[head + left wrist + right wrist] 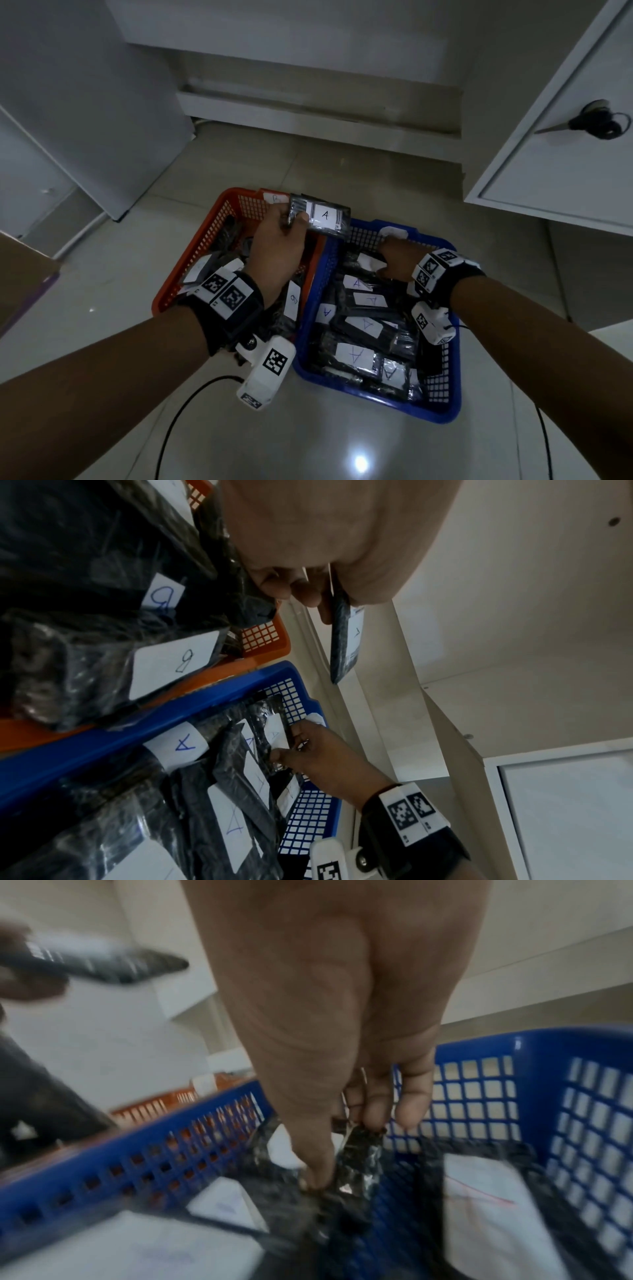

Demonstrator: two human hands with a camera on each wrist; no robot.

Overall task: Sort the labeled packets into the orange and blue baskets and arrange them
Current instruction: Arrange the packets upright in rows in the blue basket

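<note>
**Packet marked A held above the baskets**

A packet labelled A (320, 215) is pinched by the left hand (277, 236) above the orange basket (191, 260). Beside it, in the blue basket (442, 404), a black packet (356, 1153) is gripped by the right hand (397, 258).

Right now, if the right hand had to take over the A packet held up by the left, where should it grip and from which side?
Probably the free right end of the A packet, coming from the right. The left hand pinches its left end, and it hangs flat-faced over the seam between the orange basket and blue basket, so that short edge is clear; thumb on the label, fingers behind.
</note>
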